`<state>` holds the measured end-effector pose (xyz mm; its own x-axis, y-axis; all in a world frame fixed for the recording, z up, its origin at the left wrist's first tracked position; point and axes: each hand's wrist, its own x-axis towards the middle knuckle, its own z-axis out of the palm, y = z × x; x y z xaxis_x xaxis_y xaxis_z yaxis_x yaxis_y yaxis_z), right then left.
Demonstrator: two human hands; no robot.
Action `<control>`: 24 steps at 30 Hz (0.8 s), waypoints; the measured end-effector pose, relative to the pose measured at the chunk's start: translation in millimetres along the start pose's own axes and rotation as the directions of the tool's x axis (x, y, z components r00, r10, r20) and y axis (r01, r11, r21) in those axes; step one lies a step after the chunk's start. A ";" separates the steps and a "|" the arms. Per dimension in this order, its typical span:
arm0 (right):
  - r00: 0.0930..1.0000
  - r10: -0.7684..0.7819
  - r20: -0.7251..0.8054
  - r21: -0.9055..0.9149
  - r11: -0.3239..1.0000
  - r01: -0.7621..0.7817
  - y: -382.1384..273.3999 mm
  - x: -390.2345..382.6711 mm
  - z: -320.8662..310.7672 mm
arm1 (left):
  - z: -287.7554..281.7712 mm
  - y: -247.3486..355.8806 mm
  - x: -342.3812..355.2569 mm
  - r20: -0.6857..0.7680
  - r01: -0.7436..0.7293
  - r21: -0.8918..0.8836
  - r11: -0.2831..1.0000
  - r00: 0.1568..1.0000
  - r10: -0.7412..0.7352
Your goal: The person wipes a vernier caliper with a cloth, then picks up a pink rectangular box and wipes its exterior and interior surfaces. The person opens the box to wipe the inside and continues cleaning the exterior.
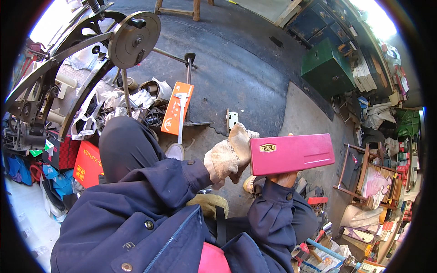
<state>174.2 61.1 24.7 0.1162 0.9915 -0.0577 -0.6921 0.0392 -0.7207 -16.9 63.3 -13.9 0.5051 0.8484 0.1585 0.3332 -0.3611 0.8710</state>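
My right hand (283, 178) grips a long magenta plastic case (291, 150) with a small gold-coloured label, from underneath. My left hand (230, 157), covered in beige stitched cloth like a work glove, is at the case's left end; its fingers are too hidden to read. Beyond it, on the floor, lies a metal lock body (232, 119). Left of that, a steel caliper (181, 113) lies across an orange flat box (170, 101) near my shoe.
A cast-iron hand-wheel machine (134, 40) rises at upper left above piled bags and scrap. A green metal box (327, 68) stands at upper right. A wooden stool (195, 11) is at the back. Crowded shelves and a folding chair (355, 164) line the right side.
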 end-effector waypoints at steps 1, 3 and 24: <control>1.000 -0.003 -0.023 -0.004 1.000 0.003 -0.5 -0.3 0.8 | -3.5 3.4 1.5 0.025 0.037 0.019 0.999 0.999 -0.038; 1.000 0.006 0.027 0.009 1.000 -0.006 -1.7 -0.1 1.3 | -14.1 12.1 5.3 0.080 0.078 0.053 0.996 0.993 -0.082; 0.948 -0.237 -0.211 -0.278 0.945 0.174 4.5 -9.6 -7.6 | -29.2 31.9 -23.9 -0.335 -0.022 -0.078 0.997 0.942 -0.006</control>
<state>175.4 50.8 16.8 0.4245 0.9049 -0.0303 -0.4356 0.1748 -0.8830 -41.6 42.8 23.6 0.2074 0.9311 0.3000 0.2591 -0.3480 0.9010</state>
